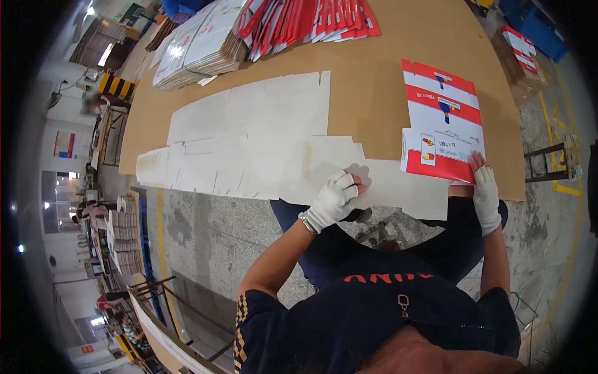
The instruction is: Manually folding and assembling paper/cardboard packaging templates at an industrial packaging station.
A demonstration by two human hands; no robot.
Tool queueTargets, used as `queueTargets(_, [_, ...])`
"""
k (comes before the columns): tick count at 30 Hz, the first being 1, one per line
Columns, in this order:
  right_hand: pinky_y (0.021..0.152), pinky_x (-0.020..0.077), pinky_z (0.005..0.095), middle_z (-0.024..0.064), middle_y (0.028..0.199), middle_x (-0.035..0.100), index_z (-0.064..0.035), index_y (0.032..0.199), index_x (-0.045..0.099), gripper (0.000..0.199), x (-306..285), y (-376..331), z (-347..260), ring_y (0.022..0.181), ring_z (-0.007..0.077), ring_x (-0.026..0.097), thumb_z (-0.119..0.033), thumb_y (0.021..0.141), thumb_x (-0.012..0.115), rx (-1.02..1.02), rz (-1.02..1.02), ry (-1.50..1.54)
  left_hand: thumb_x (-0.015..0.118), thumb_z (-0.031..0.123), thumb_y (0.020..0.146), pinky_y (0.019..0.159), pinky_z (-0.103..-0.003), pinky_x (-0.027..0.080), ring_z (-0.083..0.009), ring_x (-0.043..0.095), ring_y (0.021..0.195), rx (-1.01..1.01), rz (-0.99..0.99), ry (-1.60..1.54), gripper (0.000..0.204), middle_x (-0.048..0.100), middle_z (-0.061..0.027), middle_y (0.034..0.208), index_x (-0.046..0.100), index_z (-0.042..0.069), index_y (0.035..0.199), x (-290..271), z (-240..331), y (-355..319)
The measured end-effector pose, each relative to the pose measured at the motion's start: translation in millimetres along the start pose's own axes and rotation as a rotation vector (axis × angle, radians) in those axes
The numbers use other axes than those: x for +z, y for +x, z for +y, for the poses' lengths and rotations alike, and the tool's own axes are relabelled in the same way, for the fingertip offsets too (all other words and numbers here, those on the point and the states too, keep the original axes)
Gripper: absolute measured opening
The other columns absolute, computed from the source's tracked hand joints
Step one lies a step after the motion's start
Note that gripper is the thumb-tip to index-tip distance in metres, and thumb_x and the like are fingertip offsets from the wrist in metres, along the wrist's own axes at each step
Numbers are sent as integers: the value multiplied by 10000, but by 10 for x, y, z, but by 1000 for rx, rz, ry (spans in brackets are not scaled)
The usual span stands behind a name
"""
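My left hand [335, 201], in a white glove with bare fingertips, is curled over flat white carton blanks [268, 159], fingers bent together; whatever it may hold is hidden. The blanks lie plain side up, overlapping along the table's near edge. At the right, my right hand [487, 193], gloved the same way, has its fingers stretched out together at the near right corner of a flat red and white printed carton [448, 118]. That carton rests on the table, its near end against the white blanks.
The brown table [374, 75] holds a tied stack of flat cartons [199, 47] and a fanned row of red and white cartons [311, 22] at the far side. Beyond its right edge stand a brown box [518, 65] and a metal frame [551, 159]. Stacked cardboard [123, 240] is at the left.
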State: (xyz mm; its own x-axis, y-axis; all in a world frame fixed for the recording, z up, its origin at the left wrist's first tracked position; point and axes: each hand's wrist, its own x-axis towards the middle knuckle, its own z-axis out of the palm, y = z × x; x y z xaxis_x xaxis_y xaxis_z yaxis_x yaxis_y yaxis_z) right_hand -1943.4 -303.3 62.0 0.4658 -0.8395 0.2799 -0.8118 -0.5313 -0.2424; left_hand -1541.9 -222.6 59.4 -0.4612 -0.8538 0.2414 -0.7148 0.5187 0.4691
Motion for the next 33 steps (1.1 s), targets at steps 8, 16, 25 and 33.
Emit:
queueTargets(8, [1120,269,431,193,1398,448,-8,1365,448,613,8,-110,-27,1328,354,390,36,755,489,69,126,282,665,136,760,816,-385,469,-274,591,959,-399,198,203,327,601,-92,1050,660,91,1084,273,119,467])
queueTargets(16, [1129,178,545,77,1391,483,-111,1288,540,576,98,291,-807,1348,282,361,-242,742,665,-303,-276,66,654,559,718,1112,-626,65,-382,134,1435,-205,-39,193,967,238,-206,1517,303,15,1436,80,358,470])
queueTargets(25, [1125,173,556,62,1385,497,-128,1276,573,564,82,192,-784,1331,265,386,-303,749,666,-303,-217,33,762,209,658,1091,-554,256,-322,496,1199,-407,62,177,804,580,-117,1195,423,56,1371,-439,-25,-147])
queueTargets(33, [1122,173,560,61,1384,497,-128,1283,565,544,91,220,-800,1334,275,384,-287,769,646,-272,-235,84,730,19,789,1032,-379,374,-230,419,1261,-596,882,-973,830,396,-144,1397,224,22,1447,361,-57,174])
